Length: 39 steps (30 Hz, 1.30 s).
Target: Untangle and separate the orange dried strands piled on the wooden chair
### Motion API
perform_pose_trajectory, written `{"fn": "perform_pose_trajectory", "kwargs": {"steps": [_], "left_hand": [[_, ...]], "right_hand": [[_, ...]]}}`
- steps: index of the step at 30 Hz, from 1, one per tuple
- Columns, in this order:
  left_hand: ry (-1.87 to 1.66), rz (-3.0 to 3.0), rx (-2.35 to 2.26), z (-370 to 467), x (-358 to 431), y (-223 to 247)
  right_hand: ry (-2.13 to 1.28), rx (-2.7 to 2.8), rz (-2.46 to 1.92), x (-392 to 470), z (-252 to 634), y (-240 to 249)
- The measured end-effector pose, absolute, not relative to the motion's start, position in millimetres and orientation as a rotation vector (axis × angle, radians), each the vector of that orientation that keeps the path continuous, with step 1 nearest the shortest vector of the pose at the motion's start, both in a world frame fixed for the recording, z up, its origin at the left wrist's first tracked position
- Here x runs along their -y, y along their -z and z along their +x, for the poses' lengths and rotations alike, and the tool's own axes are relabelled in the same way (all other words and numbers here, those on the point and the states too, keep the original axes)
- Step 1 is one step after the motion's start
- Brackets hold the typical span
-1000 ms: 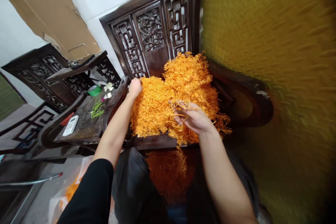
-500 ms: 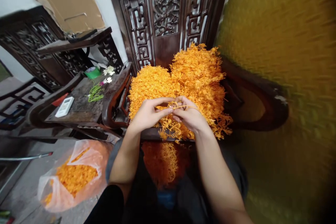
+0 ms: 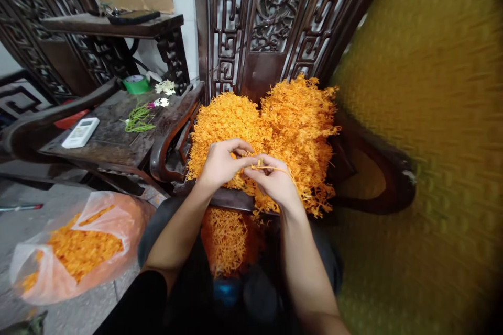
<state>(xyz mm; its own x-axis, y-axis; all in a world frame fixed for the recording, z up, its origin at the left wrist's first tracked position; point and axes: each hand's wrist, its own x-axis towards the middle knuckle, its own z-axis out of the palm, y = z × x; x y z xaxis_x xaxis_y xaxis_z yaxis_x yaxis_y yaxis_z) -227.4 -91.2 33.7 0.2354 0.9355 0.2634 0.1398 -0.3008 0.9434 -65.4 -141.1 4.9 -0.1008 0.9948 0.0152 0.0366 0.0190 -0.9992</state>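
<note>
Two big fluffy heaps of orange strands, a left one [image 3: 226, 123] and a taller right one [image 3: 301, 120], rest on a dark wooden chair seat. In front of them my left hand [image 3: 227, 163] and my right hand [image 3: 273, 177] meet at the fingertips. Both are pinched on a thin orange strand [image 3: 267, 168], which runs across the right fingers. The exact grip of the fingertips is partly hidden. More orange strands [image 3: 228, 243] show below the seat edge, between my legs.
A dark side table [image 3: 113, 141] at the left bears a white remote [image 3: 81, 132], green tape [image 3: 136, 84], green stems [image 3: 139, 118] and white flowers [image 3: 165, 87]. A plastic bag [image 3: 129, 225] of orange pieces lies on the floor. A curved armrest [image 3: 396, 183] stands at the right.
The view has shifted and turned. My fingers have changed their position on the strand, and the loose orange cluster that hung beneath my hands is no longer seen there.
</note>
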Motion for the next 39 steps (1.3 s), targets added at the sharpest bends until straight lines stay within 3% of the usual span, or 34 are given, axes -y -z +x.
{"fn": "perform_pose_trajectory", "kwargs": {"steps": [8,14,22,27,33,39], "left_hand": [[-1.005,1.492,-0.817,-248,96,-46],[-1.191,1.555,-0.988,-262,96,-47],[-0.992,2.089,-1.007,-243,108,-42],[-1.234,2.19,-0.929,-229,128,-45],[-1.869,1.894,-0.908,-254,140,-67],[-1.555,1.492,-0.977,-268,54,-26]], "right_hand": [[-1.044,1.58,-1.209,146,-64,-5],[-1.14,1.475,-1.152,152,-55,-11],[-1.037,1.255,-1.171,149,-55,-13],[-1.039,1.254,-1.134,146,-54,-8],[-0.899,0.94,-1.14,128,-32,8],[-1.013,0.879,-0.968,133,-25,1]]}}
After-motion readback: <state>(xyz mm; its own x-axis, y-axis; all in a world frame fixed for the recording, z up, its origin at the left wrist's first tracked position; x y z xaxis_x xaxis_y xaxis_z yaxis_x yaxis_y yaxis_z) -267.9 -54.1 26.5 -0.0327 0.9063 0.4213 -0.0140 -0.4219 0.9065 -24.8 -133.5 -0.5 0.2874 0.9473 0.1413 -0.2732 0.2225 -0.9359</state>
